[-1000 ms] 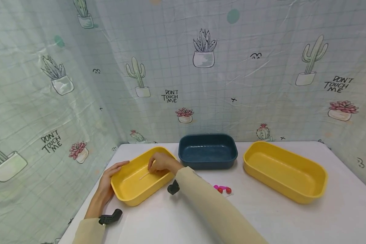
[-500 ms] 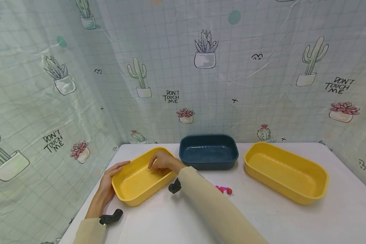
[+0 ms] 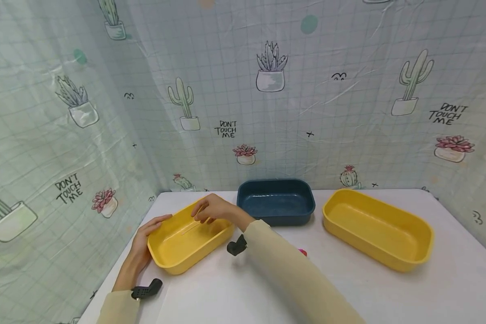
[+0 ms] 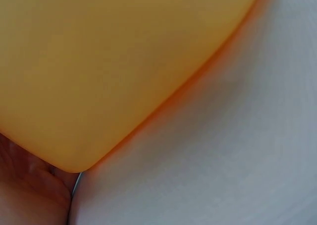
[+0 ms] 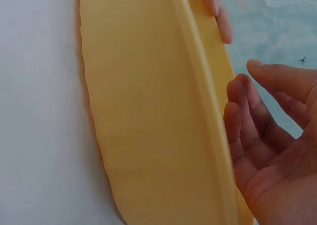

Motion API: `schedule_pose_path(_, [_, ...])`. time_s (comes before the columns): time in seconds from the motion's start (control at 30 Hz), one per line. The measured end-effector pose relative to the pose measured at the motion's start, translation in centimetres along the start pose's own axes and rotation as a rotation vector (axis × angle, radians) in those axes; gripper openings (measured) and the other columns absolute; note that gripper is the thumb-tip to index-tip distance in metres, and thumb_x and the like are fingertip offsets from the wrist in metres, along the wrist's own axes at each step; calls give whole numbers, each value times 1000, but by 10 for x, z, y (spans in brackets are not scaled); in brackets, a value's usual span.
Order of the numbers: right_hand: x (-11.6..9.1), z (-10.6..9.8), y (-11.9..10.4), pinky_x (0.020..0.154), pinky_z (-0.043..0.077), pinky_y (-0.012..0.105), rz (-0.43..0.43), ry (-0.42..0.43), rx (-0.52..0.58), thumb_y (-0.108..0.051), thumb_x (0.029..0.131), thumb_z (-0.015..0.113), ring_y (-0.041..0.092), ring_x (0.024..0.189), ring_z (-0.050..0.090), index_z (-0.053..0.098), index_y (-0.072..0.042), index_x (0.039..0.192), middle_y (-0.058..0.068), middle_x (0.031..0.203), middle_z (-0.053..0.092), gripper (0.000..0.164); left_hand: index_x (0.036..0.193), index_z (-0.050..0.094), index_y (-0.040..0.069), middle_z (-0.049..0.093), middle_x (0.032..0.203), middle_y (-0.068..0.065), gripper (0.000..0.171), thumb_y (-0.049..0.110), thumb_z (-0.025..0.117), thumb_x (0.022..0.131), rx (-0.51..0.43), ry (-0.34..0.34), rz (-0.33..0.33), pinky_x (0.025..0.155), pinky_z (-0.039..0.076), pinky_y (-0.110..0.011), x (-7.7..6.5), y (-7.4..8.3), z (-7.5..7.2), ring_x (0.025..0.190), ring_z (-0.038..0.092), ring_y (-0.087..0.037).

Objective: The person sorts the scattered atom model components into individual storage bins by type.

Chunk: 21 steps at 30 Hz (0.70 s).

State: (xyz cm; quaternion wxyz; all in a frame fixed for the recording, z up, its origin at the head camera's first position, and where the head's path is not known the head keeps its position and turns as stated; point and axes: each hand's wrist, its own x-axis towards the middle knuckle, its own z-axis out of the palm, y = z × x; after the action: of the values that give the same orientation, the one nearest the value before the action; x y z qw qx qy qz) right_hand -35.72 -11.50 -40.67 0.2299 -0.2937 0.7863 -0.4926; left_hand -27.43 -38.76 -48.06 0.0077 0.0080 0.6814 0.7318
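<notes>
My left hand (image 3: 142, 238) rests along the left outer wall of a yellow rectangular container (image 3: 186, 265), its fingers stretched along the rim. In the left wrist view the palm (image 4: 29, 185) lies close against the container wall (image 4: 109, 76). Above the far right end of that container hovers my right hand (image 3: 214, 209). The right wrist view shows its thumb (image 5: 282, 79) apart from loosely bent fingers (image 5: 247, 111), with nothing between them. A thin pale stick (image 3: 188, 229) lies on the container's floor; its exact kind is too small to tell.
A dark blue container (image 3: 276, 220) stands at the back middle of the white table (image 3: 210, 297). Another yellow container (image 3: 378, 247) sits to the right. Small red and pink pieces (image 3: 303, 252) lie partly hidden behind the right sleeve (image 3: 291, 270).
My right hand has let go of the thin stick, which now lies in the yellow container. That hand has risen slightly and its fingers have parted. The left hand has stayed in place.
</notes>
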Motion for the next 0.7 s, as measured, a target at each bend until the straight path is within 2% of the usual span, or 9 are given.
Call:
schedule_pose_path(0.1, [-9,-7,-3,81,64,34,-47,-18,3,-13,96,71,38,99,71,75,-3,116,13,100,76,23,152,50,7,63,137,13,46,26,37,112,8,-3,-2,102,54,-21,-1,0,0,124,63,-3])
schedule_pose_path(0.2, [-18,-14,-4,79,64,32,-88,-36,-1,-13,97,70,30,91,70,74,-2,118,20,105,75,24,152,50,7,63,138,12,46,27,37,112,10,-8,-3,102,54,-22,-1,0,0,125,64,-5])
schedule_pose_path(0.33, [-31,-23,-6,79,64,31,-126,-53,-10,-13,97,70,21,85,69,73,-2,119,23,107,74,25,152,50,7,63,139,11,47,27,37,112,4,-16,0,103,54,-23,-2,1,0,126,64,-6])
schedule_pose_path(0.57, [-62,-43,-11,77,63,31,-211,-72,-30,-13,98,69,37,93,68,73,-3,120,25,105,73,24,152,51,8,63,137,12,46,26,38,112,0,-2,-9,102,54,-21,-2,2,2,125,64,-4])
schedule_pose_path(0.7, [-83,-56,-8,74,62,29,-232,-61,-19,-13,97,70,32,87,68,73,-3,120,25,102,73,26,151,51,8,64,136,13,45,25,38,112,0,3,-17,103,54,-21,-2,1,2,124,64,-4])
